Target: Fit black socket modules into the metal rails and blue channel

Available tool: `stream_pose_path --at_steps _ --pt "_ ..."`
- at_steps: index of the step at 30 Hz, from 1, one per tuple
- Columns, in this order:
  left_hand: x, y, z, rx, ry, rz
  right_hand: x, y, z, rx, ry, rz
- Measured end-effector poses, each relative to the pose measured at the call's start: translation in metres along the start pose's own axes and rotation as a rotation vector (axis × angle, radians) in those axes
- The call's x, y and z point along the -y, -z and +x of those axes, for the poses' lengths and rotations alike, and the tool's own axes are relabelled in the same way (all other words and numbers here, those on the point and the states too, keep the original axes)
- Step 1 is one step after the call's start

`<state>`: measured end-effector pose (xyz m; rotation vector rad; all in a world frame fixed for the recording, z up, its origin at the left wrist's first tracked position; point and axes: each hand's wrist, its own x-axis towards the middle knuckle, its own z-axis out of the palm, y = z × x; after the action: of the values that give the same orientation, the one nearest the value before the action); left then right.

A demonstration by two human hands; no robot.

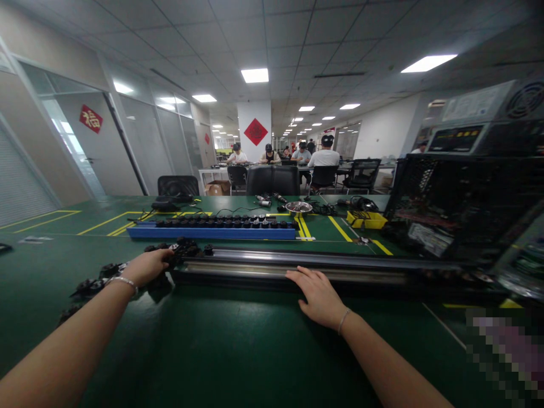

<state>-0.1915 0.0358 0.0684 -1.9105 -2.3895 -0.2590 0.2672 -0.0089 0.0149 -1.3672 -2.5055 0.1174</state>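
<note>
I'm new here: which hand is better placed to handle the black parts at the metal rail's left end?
Likely the left hand: it is at the black parts, while the right hand is farther along the metal rail.

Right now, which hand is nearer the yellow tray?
Right. The right hand is in front and left of the yellow tray; the left hand is much farther left.

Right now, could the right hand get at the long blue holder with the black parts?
Probably yes: the right hand is spread at the near side of the dark rail. That rail lies between it and the blue holder, but looks low enough to reach over.
</note>
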Motion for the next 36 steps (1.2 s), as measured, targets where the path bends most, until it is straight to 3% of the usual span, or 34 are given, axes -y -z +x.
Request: stream_pose_path --at_steps 4,9,14,19,22,25,29,33,36 --pt "0.016 0.009 0.001 0.155 0.038 0.151 -0.001 -0.001 0.000 -0.001 -0.002 0.003" --pt "0.037 0.013 -0.003 0.160 0.144 0.227 0.000 0.000 0.000 0.008 -0.005 0.006" --pt "0.052 0.004 -0.012 0.168 0.229 0.277 0.001 0.001 0.000 0.022 -0.013 -0.001" --pt "0.064 -0.007 -0.010 0.123 0.292 0.297 0.002 0.001 0.000 0.014 -0.002 0.003" --pt "0.056 -0.010 -0.006 0.005 0.271 0.269 0.002 0.002 0.000 0.019 -0.008 0.001" --pt "0.024 -0.013 -0.003 -0.138 0.132 0.219 0.001 0.001 0.000 0.013 -0.006 -0.006" --pt "-0.054 -0.026 -0.010 -0.253 -0.119 0.047 0.004 0.001 -0.001 -0.006 0.003 -0.020" --pt "-0.141 -0.049 -0.038 -0.218 -0.354 -0.178 0.003 0.005 -0.001 -0.053 0.018 0.009" --pt "-0.184 -0.064 -0.062 -0.197 -0.476 -0.212 -0.010 0.014 -0.002 -0.156 -0.038 0.007"
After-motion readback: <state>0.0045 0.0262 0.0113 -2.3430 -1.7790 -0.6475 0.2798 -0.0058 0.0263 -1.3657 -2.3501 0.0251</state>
